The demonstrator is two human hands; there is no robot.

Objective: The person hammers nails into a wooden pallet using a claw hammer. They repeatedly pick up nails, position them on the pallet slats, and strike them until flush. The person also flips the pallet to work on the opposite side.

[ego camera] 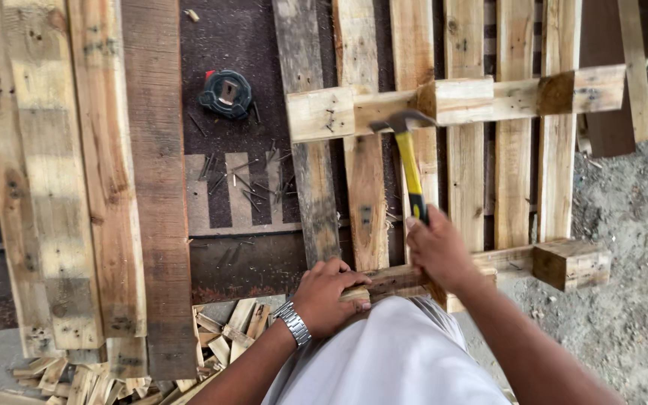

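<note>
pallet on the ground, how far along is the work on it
Done: several slats lie stacked at the left, loose nails beside them. In hand: the right hand swings a hammer at the pallet; the left hand steadies the near rail. Left: about six slats remain on the crosspieces.

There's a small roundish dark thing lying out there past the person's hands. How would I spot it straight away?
Start at the wooden pallet that the right hand is hammering, then look left across its planks to the dark board beside it. There, above a scatter of loose nails, lies a tape measure. It is the only rounded thing there, dark teal-black with a small red tab.
</note>
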